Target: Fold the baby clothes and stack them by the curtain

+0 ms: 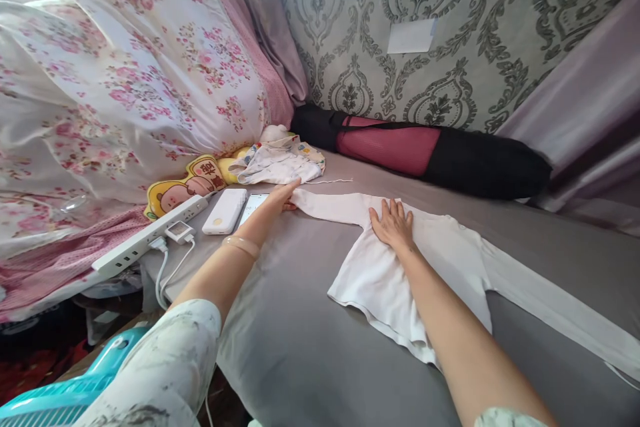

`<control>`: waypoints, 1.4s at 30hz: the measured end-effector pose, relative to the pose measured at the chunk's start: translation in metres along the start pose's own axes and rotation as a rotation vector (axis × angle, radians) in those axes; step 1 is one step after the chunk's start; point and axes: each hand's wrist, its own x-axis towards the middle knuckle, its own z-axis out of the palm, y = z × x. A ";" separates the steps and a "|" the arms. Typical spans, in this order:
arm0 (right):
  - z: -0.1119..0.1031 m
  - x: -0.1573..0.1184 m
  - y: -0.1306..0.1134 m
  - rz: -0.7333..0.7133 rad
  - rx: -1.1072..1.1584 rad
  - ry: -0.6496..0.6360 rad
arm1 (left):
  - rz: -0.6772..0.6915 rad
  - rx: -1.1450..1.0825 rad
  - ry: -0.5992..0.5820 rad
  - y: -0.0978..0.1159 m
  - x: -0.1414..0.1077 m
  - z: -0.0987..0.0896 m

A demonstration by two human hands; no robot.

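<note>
One white shirt (450, 247) lies on the grey bed (300, 327), with room between hem (383, 324) and near edge (237, 365); right grip (393, 223) spread near one shoulder, left grip (285, 197) at a cuff (301, 199), whether pinching I cannot tell.

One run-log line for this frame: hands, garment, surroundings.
left hand: at end of sleeve | right hand: flat on white shirt | shirt: spread on grey sheet | nearby: power strip
</note>
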 end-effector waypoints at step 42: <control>-0.007 -0.006 -0.003 0.012 0.018 -0.007 | 0.705 1.097 -0.331 0.009 -0.032 0.133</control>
